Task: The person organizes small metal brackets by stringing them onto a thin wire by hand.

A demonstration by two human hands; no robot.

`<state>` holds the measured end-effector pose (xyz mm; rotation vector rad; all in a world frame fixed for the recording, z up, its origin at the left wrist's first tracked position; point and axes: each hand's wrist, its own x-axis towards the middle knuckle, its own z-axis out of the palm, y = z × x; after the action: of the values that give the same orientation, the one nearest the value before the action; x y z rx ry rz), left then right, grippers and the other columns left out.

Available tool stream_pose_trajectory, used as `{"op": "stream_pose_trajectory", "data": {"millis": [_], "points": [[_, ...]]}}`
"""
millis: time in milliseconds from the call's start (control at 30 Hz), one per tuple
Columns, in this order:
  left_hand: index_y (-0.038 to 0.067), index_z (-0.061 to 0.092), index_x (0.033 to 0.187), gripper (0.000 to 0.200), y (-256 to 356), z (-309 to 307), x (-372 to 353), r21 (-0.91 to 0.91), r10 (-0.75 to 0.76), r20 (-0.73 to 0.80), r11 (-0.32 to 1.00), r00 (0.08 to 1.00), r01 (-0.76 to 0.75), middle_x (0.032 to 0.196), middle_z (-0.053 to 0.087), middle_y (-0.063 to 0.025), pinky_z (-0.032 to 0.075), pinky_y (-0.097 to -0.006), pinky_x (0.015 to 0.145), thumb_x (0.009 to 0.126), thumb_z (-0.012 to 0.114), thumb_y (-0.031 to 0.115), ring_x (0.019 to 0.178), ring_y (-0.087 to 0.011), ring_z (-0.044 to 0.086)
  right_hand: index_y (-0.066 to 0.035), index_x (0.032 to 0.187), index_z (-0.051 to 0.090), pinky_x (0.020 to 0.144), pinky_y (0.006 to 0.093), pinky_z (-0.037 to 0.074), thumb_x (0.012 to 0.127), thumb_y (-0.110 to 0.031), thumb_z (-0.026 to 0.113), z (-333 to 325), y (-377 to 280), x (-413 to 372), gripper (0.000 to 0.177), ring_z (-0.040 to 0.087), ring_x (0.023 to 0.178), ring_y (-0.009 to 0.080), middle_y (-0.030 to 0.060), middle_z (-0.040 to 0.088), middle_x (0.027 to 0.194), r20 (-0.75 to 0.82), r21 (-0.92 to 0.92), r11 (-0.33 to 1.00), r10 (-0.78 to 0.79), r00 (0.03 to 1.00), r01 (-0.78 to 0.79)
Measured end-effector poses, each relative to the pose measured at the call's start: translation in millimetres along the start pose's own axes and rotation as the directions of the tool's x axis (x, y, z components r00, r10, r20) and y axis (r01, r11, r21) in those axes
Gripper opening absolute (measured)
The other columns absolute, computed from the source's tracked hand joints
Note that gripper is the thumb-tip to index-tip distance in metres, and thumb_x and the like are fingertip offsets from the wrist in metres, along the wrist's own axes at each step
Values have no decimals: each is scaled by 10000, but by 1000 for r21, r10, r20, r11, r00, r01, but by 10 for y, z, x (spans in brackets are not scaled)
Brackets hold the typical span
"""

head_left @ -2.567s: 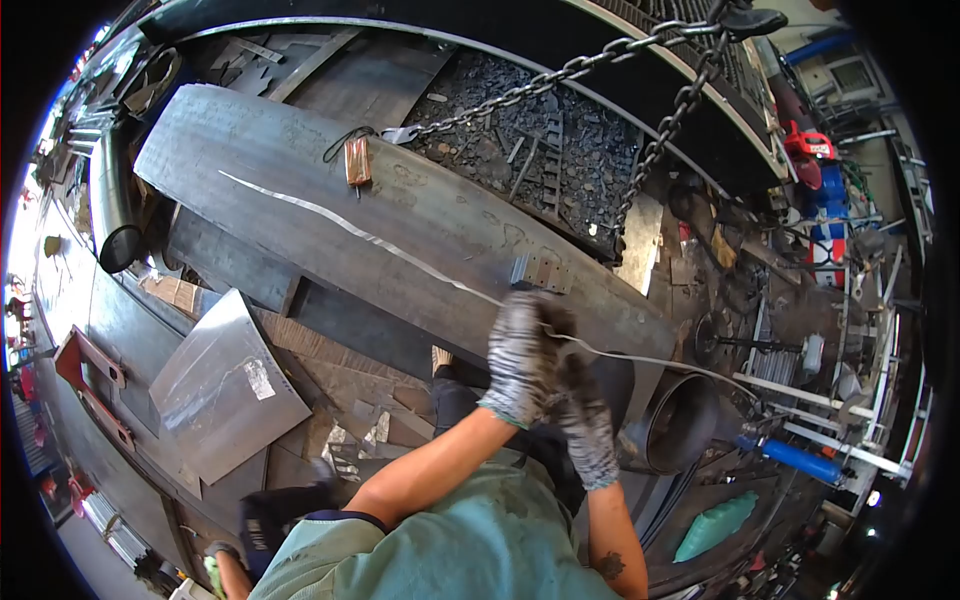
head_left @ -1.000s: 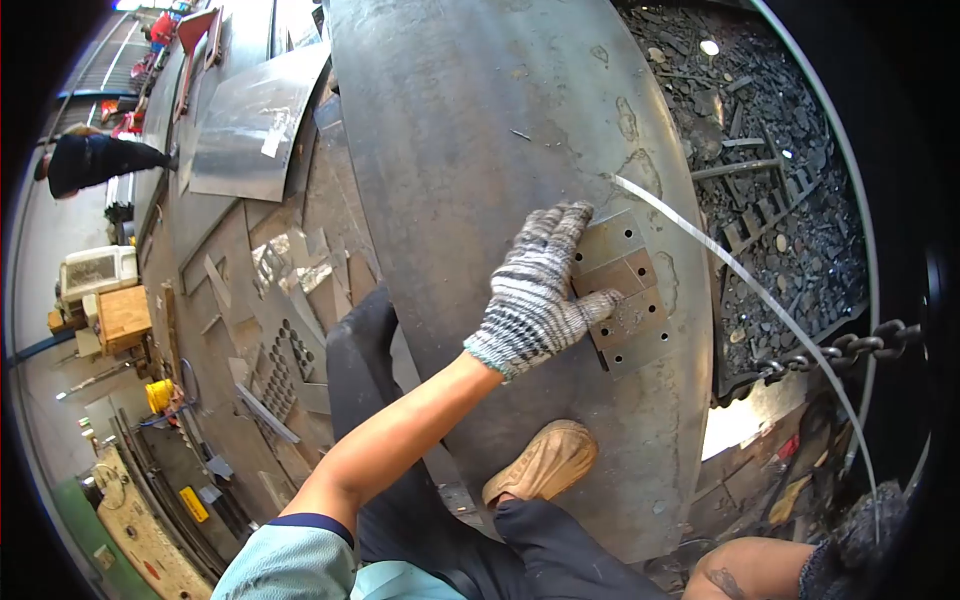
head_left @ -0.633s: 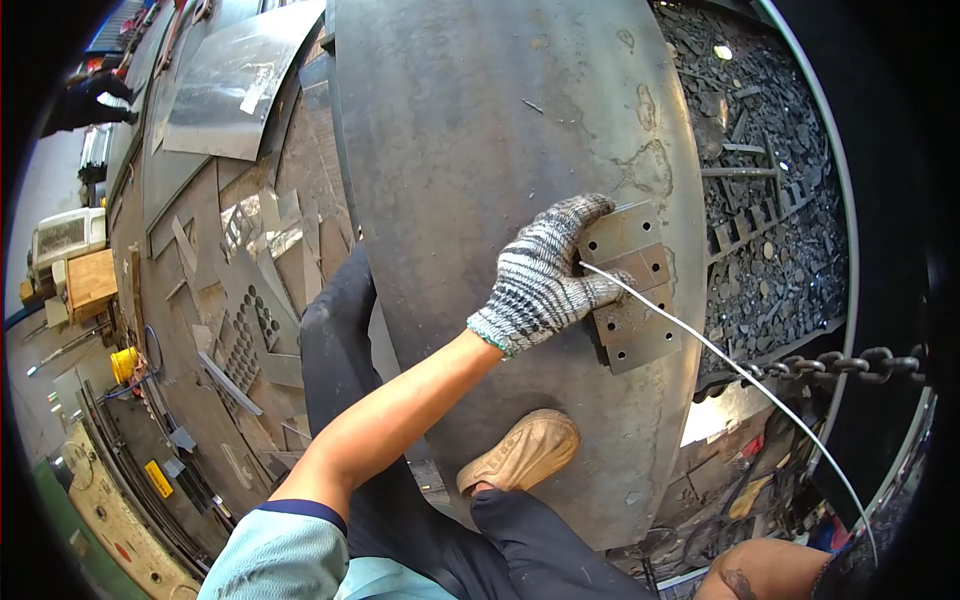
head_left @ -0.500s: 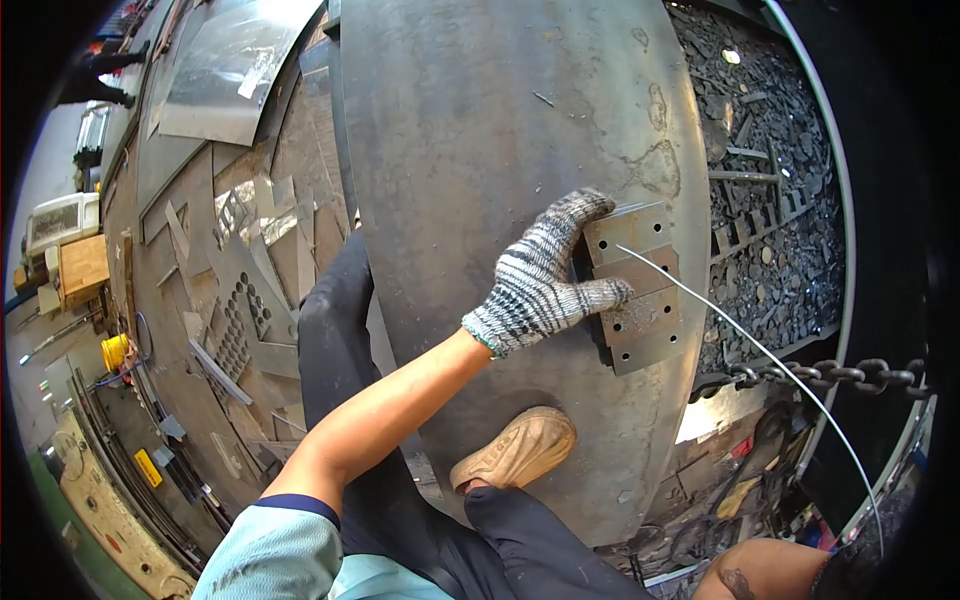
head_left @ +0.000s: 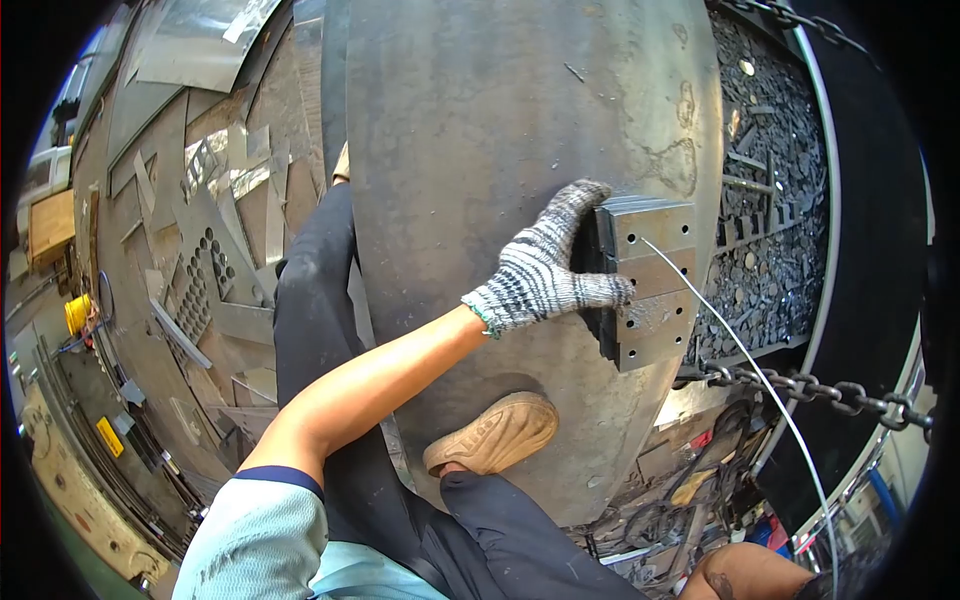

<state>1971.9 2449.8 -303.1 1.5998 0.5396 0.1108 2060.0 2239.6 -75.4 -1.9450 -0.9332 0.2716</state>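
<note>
My left hand (head_left: 545, 275), in a striped knit glove, grips a stack of small drilled steel plates (head_left: 655, 300); the fingers hook over the stack's left edge and the thumb lies across its top. The stack sits near the right edge of a large curved steel plate (head_left: 480, 130). A thin metal tape (head_left: 740, 350) runs from the top of the stack down to the lower right. Only my right forearm (head_left: 735, 582) shows there, and the hand itself is lost in the dark frame edge. My tan shoe (head_left: 490, 435) rests on the big plate.
A bin of dark metal scrap (head_left: 770, 170) lies just right of the big plate. A heavy chain (head_left: 800, 385) crosses below it. Perforated sheet offcuts (head_left: 200, 280) and loose steel sheets litter the floor to the left.
The view has shifted closer over the plate. My left hand has closed around the stack of drilled plates, whose left edge now stands raised. The tape's end has slid onto the stack.
</note>
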Motion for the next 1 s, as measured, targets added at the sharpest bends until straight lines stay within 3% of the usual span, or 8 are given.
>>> {"op": "stream_pose_trajectory", "data": {"millis": [267,300,400,533,600,767,1000], "points": [[89,476,1472,989,-29,23,7,-49,143,-36,988,989,-145,1484,459,-215,357,-452,1198,672,894,492,1420,-365,420,-22,933,748,755,380,532,833,-180,756,93,-8,75,187,705,813,216,99,743,883,60,-64,998,-5,998,9],[134,460,1479,961,-19,1,9,8,166,-18,986,986,-166,1480,464,-149,362,-457,1211,695,937,421,1410,-314,439,-20,935,747,761,382,532,834,-180,756,103,-13,78,190,706,818,219,101,744,886,61,-72,997,-4,998,8],[93,506,1444,942,-31,29,22,-82,145,-41,986,989,-148,1434,490,-206,372,-463,1182,679,892,483,1387,-357,447,-14,942,747,778,390,534,835,-181,753,139,-15,88,199,709,832,226,107,745,898,65,-100,995,-5,998,11],[85,504,1437,946,-68,47,28,-76,165,-54,983,985,-169,1418,496,-204,378,-456,1178,677,893,492,1376,-360,456,-6,952,746,802,400,536,838,-182,750,144,-37,97,210,713,851,235,114,748,913,63,-129,991,-8,998,16],[103,459,1469,975,-27,22,22,-74,69,-6,995,998,-70,1459,473,-151,368,-450,1206,684,944,421,1402,-307,443,-2,956,745,813,405,537,839,-183,749,138,-54,99,216,715,860,240,118,749,921,60,-144,989,-11,998,20],[93,459,1466,992,-22,-2,26,-59,77,1,995,997,-77,1448,485,-156,371,-448,1203,672,949,429,1396,-306,450,8,968,744,842,417,540,841,-185,745,65,-131,111,230,719,883,252,127,752,941,43,-171,985,-30,999,37],[92,468,1461,989,-41,9,37,-48,90,-2,995,996,-90,1435,494,-150,385,-447,1194,667,951,431,1379,-300,466,21,985,742,883,435,544,845,-187,740,-429,-452,189,251,726,916,269,140,756,968,-24,-147,982,-127,992,122]]}}
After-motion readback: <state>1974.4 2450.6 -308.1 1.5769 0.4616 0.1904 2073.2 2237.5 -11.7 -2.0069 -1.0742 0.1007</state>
